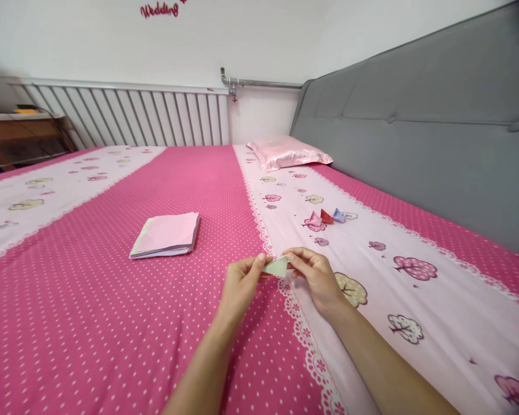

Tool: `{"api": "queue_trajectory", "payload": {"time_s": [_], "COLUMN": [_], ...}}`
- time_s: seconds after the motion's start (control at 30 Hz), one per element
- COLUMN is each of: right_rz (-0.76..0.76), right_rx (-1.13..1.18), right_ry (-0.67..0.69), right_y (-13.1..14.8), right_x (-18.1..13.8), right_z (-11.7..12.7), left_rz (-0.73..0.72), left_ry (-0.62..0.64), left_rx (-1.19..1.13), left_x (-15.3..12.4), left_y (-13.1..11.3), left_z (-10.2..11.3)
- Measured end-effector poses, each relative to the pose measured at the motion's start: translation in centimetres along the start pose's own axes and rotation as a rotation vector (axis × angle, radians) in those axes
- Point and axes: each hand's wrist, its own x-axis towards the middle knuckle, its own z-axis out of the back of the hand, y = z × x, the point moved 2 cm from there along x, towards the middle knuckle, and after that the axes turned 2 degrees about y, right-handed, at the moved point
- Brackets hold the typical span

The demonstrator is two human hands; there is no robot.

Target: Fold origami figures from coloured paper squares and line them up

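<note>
A small piece of pale green folded paper (277, 267) is held up just above the bed between my two hands. My left hand (243, 280) pinches its left end, thumb on top. At the upper right corner, my right hand (313, 275) grips it between thumb and fingers. Ahead and to the right lie three small folded paper shapes: a pink one (314, 219), a red one (327, 217) and a blue one (339, 215). A stack of coloured paper sheets (166, 233), pink on top, rests to the left of my hands.
The bed is spread with a pink dotted sheet (112, 300) with printed trees. A pink pillow (289, 152) lies at the far side, by the grey headboard (424, 127). Behind stand a white radiator (134, 115) and, at far left, a wooden table (21, 135).
</note>
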Motion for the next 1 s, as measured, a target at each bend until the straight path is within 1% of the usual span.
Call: {"api": "queue_trajectory", "payload": {"time_s": [0.17,0.27,0.4,0.5,0.63,0.7,0.83,1.0], "right_rz": [0.05,0.061,0.042,0.011,-0.037,-0.047,-0.04,-0.014], "right_rx": [-0.053,-0.046,0.017,0.055,0.067,0.074,0.078,0.081], "right_ry": [0.058,0.07,0.109,0.13,0.145,0.174,0.252,0.263], "right_y": [0.3,0.3,0.3,0.3,0.1,0.2,0.5,0.6], "right_x": [-0.2,-0.2,-0.2,-0.3,-0.5,-0.5,-0.6,-0.6], "right_z": [-0.2,-0.2,-0.4,-0.4,-0.3,-0.4,-0.5,-0.5], "left_rz": [0.064,0.1,0.149,0.176,0.252,0.275,0.29,0.356], "left_ry": [0.041,0.099,0.227,0.285,0.354,0.355,0.305,0.304], "left_rx": [-0.023,-0.105,-0.264,-0.295,-0.363,-0.414,-0.488,-0.509], "left_x": [0.0,-0.2,-0.7,-0.9,-1.1,-1.0,-0.9,-0.9], "left_y": [0.2,0.1,-0.1,-0.2,0.0,0.1,0.0,0.0], "left_z": [-0.2,-0.5,-0.8,-0.7,-0.6,-0.5,-0.3,-0.4]}}
